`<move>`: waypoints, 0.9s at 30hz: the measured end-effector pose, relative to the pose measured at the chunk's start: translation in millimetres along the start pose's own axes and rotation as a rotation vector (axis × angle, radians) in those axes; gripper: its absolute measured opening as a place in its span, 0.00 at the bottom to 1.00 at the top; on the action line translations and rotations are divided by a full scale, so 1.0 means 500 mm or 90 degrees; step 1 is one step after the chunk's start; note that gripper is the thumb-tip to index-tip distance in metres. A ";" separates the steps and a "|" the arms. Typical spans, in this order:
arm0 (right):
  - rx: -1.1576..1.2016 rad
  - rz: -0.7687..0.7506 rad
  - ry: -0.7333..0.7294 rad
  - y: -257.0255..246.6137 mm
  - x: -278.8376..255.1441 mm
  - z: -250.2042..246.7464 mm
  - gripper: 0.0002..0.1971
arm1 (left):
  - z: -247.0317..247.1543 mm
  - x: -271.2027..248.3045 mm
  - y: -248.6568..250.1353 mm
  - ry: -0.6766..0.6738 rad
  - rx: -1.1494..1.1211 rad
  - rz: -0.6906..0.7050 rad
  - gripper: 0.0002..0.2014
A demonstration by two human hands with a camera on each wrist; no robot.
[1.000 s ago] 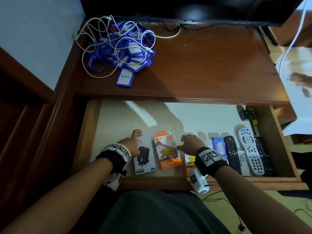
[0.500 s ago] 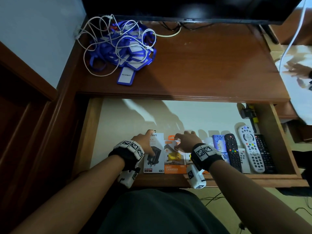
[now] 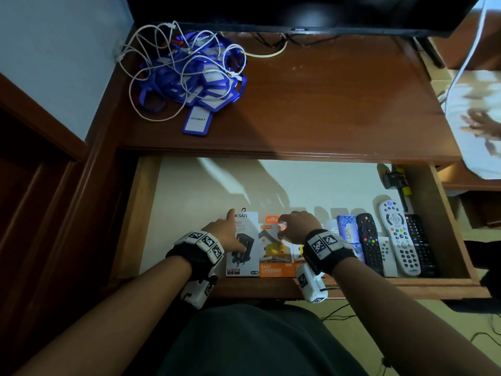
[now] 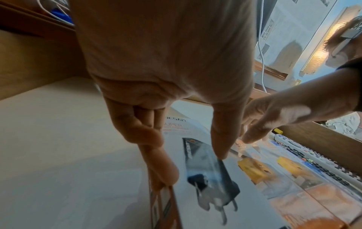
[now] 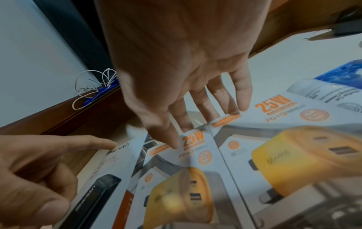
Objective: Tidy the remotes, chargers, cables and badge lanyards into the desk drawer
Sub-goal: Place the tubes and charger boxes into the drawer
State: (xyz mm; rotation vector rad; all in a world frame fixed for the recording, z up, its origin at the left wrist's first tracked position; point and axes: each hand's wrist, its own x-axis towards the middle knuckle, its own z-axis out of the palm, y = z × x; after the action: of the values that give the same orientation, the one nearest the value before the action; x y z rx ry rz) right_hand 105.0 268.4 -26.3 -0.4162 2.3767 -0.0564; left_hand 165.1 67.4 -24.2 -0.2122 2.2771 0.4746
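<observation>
In the open drawer (image 3: 130,213) a white charger box (image 3: 248,232) (image 4: 186,128) (image 5: 117,156) lies flush against an orange charger box (image 3: 273,264) (image 5: 195,155). My left hand (image 3: 227,232) (image 4: 192,168) holds the white box, curled fingers on its left edge and thumb on its face. My right hand (image 3: 295,226) (image 5: 195,124) rests straight fingertips on the top ends of the orange box and a second orange box (image 5: 274,124). Right of them lie a blue box (image 3: 347,229) and several remotes (image 3: 400,240). Blue badge lanyards (image 3: 195,77) tangled with white cables (image 3: 151,66) sit on the desk's back left.
A dark screen (image 3: 271,9) stands at the back of the brown desktop (image 3: 325,104). A black and yellow item (image 3: 395,183) sits in the drawer's back right corner. Another person's hand (image 3: 479,126) shows at the far right. The drawer's left half shows bare white floor.
My left hand has slid the white charger box rightwards until it meets the orange box. The orange box, tilted before, now lies straight under my right fingertips.
</observation>
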 end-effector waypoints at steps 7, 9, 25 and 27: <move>-0.009 -0.025 -0.087 -0.018 0.005 -0.011 0.29 | -0.013 -0.009 -0.019 -0.008 -0.057 -0.009 0.50; 0.003 -0.032 -0.095 -0.030 0.011 -0.020 0.29 | -0.017 -0.009 -0.028 0.018 -0.030 -0.012 0.48; 0.134 0.016 0.456 -0.015 0.116 -0.195 0.21 | -0.042 0.010 -0.028 -0.078 -0.045 0.008 0.45; 0.148 0.042 0.445 0.001 0.137 -0.210 0.24 | -0.043 0.010 -0.024 -0.079 -0.039 0.009 0.47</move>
State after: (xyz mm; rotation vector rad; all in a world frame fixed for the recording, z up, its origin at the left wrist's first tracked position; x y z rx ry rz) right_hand -12.1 239.7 7.4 -0.2224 3.0168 -0.5166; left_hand 150.8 47.6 -17.7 -0.1924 2.1453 0.5508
